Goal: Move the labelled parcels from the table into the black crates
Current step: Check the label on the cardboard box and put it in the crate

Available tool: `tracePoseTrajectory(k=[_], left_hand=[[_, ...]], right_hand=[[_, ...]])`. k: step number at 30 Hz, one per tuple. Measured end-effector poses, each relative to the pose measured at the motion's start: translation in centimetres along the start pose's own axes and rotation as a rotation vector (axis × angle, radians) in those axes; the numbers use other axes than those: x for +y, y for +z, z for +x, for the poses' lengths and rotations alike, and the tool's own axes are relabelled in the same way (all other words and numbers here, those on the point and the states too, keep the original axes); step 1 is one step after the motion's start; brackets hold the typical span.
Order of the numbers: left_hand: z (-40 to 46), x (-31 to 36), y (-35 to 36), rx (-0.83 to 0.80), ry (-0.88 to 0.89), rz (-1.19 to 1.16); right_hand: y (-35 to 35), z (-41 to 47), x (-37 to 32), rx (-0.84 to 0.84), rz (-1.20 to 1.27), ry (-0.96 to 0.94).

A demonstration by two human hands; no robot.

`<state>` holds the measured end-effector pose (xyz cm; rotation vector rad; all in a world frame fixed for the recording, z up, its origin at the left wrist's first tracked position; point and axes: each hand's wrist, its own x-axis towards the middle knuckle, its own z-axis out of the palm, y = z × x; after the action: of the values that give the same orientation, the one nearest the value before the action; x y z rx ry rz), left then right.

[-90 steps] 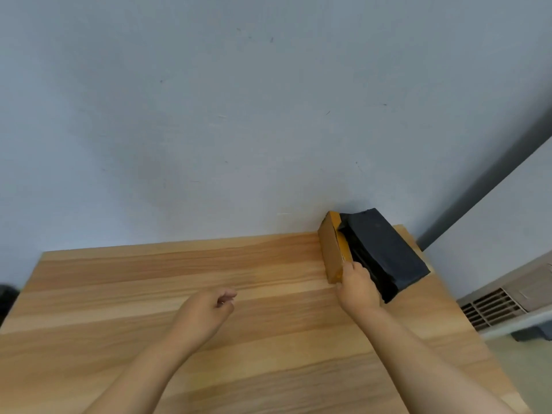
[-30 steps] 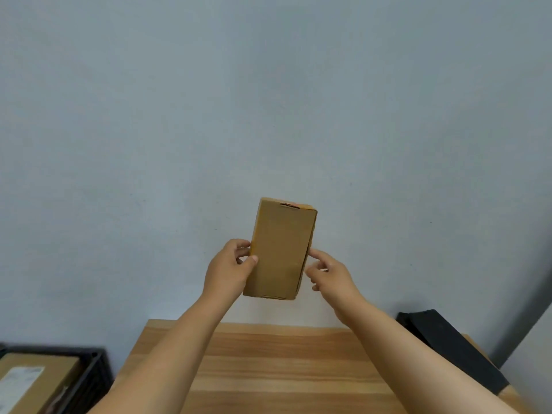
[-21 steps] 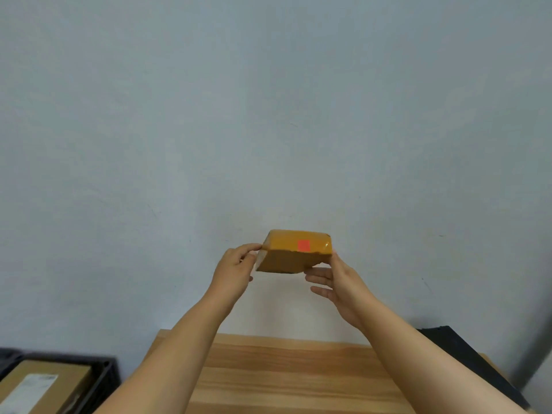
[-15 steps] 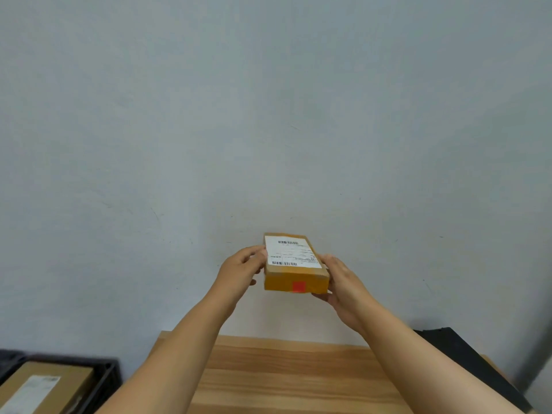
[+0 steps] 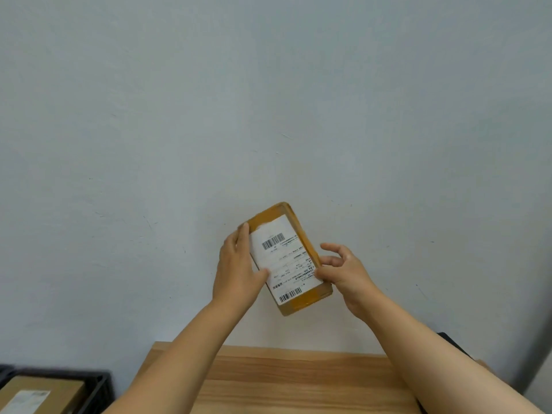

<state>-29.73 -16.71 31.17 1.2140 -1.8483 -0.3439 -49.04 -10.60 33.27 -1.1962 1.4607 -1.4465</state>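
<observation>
Parcel (image 5: 288, 258), a brown cardboard box with a white shipping label (image 5: 282, 256) facing the camera, is held in the air in front of the wall (image 5: 268, 100), well above the table (image 5: 298, 380). Left hand (image 5: 237, 270) grips the parcel's left long edge, its fingers (image 5: 242, 234) laid along that edge and the thumb pressed onto the label face. Right hand (image 5: 343, 271) pinches the right long edge near the lower corner with thumb and one finger; its other fingers are spread loosely and clear of the box. Judged step: the parcel is off the table, label side turned up, with transfer to a crate not yet done. A black crate (image 5: 95, 389) sits at the lower left, below table level, and already contains another labelled box (image 5: 38, 394). The next move calls for carrying the parcel left and down, past the table edge, and lowering it into the crate. A dark object (image 5: 451, 343) lies at the right table edge; its nature cannot be told.
</observation>
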Motion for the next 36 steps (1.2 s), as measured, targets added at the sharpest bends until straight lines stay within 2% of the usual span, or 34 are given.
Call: tracePoseTrajectory(k=[3, 7, 8, 10, 13, 17, 20, 22, 24, 29, 36], left_hand=[[0.3, 1.0, -0.7, 0.084, 0.14, 0.314], [0.9, 1.1, -0.9, 0.175, 0.341, 0.511], [1.0, 1.1, -0.9, 0.156, 0.389, 0.559], [0.9, 1.6, -0.8, -0.002, 0.406, 0.571], [0.5, 2.0, -0.6, -0.255, 0.291, 0.406], [-0.5, 1.9, -0.4, -0.326, 0.189, 0.235], [-0.8, 1.3, 0.0, -0.318, 0.072, 0.125], [-1.1, 0.8, 0.3, -0.303, -0.052, -0.064], [-1.4, 0.7, 0.4, -0.256, -0.18, -0.27], [-2.3, 1.7, 1.4, -0.179, -0.411, -0.649], [-4.0, 2.2, 2.8, -0.104, -0.473, -0.718]], right_hand=[[-0.6, 0.6, -1.7, -0.016, -0.084, -0.03], [-1.2, 1.0, -3.6, -0.063, -0.258, -0.075], [-1.1, 1.0, -3.9, -0.089, -0.312, -0.09], [-0.9, 0.9, -4.4, -0.138, -0.414, -0.127], [-0.7, 0.9, -4.8, -0.196, -0.529, -0.156], [-0.9, 1.0, -4.6, -0.217, -0.629, -0.208], [-1.3, 1.4, -3.5, -0.057, -0.576, -0.256], [-1.8, 1.4, -2.5, 0.06, -0.487, -0.229], [-2.2, 1.0, -1.3, 0.107, -0.378, -0.178], [-2.3, -0.3, 1.7, 0.011, -0.258, -0.065], [-2.0, -0.2, 4.4, -0.063, -0.109, -0.032]])
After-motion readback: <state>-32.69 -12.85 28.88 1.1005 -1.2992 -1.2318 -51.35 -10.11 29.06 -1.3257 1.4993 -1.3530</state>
